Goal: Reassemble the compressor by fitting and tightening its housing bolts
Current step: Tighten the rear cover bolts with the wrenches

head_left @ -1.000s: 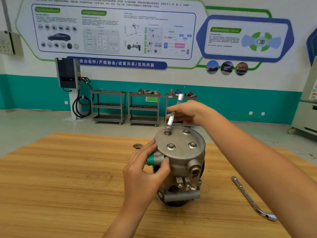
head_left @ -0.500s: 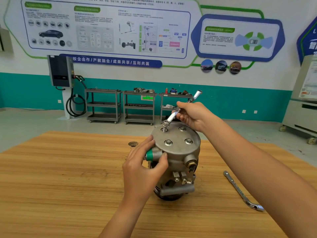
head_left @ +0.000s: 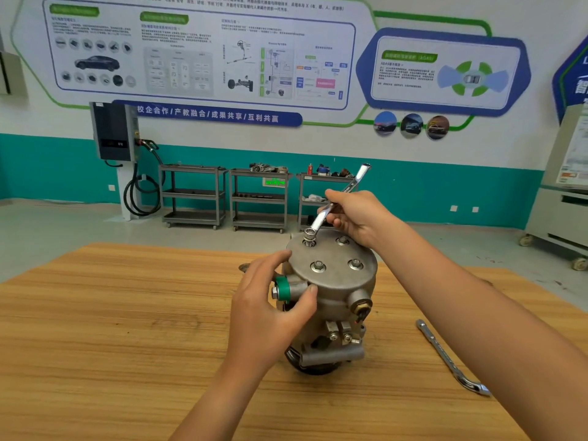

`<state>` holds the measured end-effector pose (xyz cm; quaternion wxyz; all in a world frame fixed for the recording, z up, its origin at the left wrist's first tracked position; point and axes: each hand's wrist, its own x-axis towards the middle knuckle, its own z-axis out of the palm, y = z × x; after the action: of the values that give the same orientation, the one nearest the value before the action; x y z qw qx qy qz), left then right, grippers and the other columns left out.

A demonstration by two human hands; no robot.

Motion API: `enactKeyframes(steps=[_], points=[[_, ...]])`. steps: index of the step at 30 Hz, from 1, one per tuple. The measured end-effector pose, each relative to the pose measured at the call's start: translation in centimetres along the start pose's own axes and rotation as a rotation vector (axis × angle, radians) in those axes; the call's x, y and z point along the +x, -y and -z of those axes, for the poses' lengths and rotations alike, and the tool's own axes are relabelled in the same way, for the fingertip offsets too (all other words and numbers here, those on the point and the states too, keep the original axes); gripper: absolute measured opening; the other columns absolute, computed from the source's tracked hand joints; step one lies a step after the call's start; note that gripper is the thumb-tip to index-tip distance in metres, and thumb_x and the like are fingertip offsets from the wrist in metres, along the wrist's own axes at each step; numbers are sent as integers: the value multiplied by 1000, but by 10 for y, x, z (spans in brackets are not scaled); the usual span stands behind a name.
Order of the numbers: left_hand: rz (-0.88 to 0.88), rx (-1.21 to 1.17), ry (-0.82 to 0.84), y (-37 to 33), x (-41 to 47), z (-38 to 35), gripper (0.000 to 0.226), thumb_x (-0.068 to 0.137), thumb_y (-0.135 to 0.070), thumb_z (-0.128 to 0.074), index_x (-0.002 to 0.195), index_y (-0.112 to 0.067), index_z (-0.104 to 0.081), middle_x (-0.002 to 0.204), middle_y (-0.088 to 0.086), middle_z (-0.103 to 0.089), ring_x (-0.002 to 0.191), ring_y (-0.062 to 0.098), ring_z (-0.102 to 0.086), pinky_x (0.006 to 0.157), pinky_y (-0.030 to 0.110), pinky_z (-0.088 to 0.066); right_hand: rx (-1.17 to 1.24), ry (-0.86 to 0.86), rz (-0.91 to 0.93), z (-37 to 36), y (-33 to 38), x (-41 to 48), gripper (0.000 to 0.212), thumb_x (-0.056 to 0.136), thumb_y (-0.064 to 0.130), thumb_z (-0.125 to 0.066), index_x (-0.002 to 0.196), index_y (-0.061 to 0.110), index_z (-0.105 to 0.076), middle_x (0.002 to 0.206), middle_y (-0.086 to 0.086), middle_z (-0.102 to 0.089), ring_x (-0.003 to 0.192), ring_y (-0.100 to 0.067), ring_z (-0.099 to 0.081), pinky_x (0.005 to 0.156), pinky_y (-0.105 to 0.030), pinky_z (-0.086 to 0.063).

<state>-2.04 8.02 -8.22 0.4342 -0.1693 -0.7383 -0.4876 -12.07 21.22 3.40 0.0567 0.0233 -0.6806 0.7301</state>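
A grey metal compressor (head_left: 331,300) stands upright on the wooden table (head_left: 111,329), round end plate on top with several bolts. My left hand (head_left: 270,307) grips its left side around the green-capped port (head_left: 281,289), thumb on the housing. My right hand (head_left: 358,218) holds a silver ring spanner (head_left: 337,198) whose ring sits over the far-left bolt (head_left: 308,238), which stands raised above the plate. The near-left bolt (head_left: 317,266) and near-right bolt (head_left: 355,264) sit flush.
A second long wrench (head_left: 448,358) lies on the table to the right of the compressor. A small dark round part (head_left: 244,267) lies behind my left hand. Grey shelf carts (head_left: 259,198) and a wall charger (head_left: 114,132) stand far behind.
The spanner handle has swung from nearly upright toward the right, with my right hand following. My left hand has kept its hold on the compressor. The camera has shifted slightly.
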Motion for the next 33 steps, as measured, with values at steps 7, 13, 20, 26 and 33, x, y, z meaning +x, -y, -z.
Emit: enactKeyframes(steps=[7, 13, 20, 26, 33], points=[[-11, 54, 81, -4, 5, 2, 46, 71, -29, -62, 116, -30, -52, 108, -19, -52, 101, -9, -48, 81, 2, -37, 223, -67, -45, 8, 1, 2, 20, 99, 17, -45, 83, 6, -46, 67, -8, -56, 29, -4, -45, 31, -13, -34], [-1, 39, 35, -2, 3, -3, 38, 74, -22, -66, 110, -10, -64, 111, -7, -55, 104, 1, -52, 89, 4, -37, 354, -66, -35, 70, 0, -16, 31, 102, 32, -36, 92, 10, -56, 43, 5, -45, 31, -5, -41, 33, -14, -34], [-71, 56, -7, 5, -4, -6, 47, 73, -13, -76, 116, -12, -58, 118, -1, -53, 111, 2, -46, 95, 4, -32, -456, -190, -192, 135, -113, -55, 8, 94, 15, -53, 92, 8, -53, 59, -2, -40, 42, -11, -33, 34, -19, -25], [-84, 30, -64, 12, -7, -8, 43, 79, -14, -70, 120, -9, -56, 116, 2, -57, 108, 11, -53, 94, 16, -42, -939, -246, -265, 141, -171, -58, 20, 95, 19, -48, 101, 6, -61, 91, -10, -60, 83, -24, -58, 62, -26, -38], [-16, -22, -68, 15, -9, -6, 45, 78, -30, -63, 121, -20, -53, 116, 2, -59, 106, 23, -59, 93, 24, -45, -1471, -208, -233, 131, -173, -55, 22, 97, 20, -41, 109, 13, -59, 110, -5, -62, 101, -22, -58, 69, -28, -38]])
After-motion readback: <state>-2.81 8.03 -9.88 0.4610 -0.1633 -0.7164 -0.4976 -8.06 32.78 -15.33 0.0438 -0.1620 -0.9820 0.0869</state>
